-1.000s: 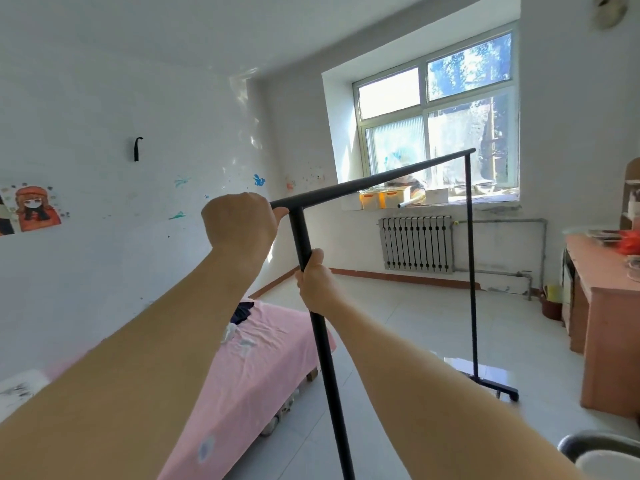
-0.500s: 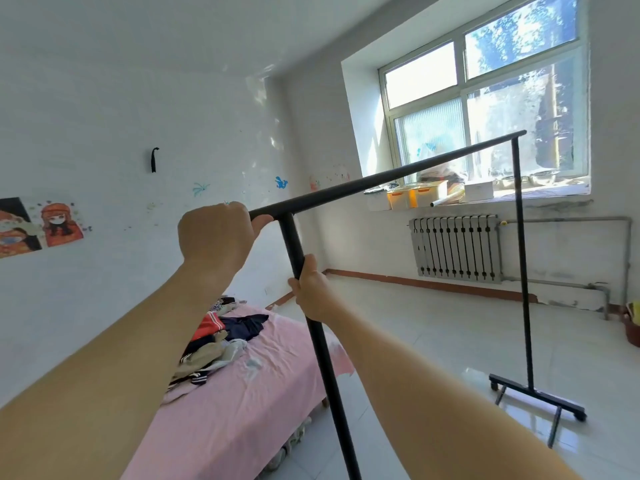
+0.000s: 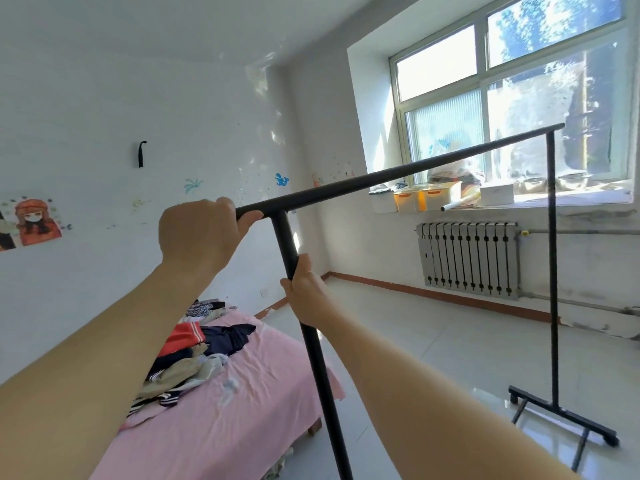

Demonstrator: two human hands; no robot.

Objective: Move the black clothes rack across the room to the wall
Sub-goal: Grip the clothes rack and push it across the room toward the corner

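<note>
Against the left-hand white wall [image 3: 104, 98], with its cartoon sticker [image 3: 33, 221] and black hook [image 3: 141, 153], stood a bed under a pink sheet [image 3: 221, 420], a heap of folded clothes [image 3: 187, 355] lying on it. Just right of that, the left hand [image 3: 202, 233] was clenched over the near end of the top bar of the black clothes rack [image 3: 398, 174], and the right hand [image 3: 306, 296] gripped the near upright a little below the joint. From both hands the rack's long axis ran away to the right and forward, toward the window [image 3: 512, 98] and the radiator [image 3: 467, 258], so the person held one end only. The far upright met its wheeled foot [image 3: 564, 415] on the glossy tiled floor [image 3: 433, 358], well apart from the hands. Judging by this, rolling the rack would mean steering it past the bed's corner, which sat just beside the near upright.
</note>
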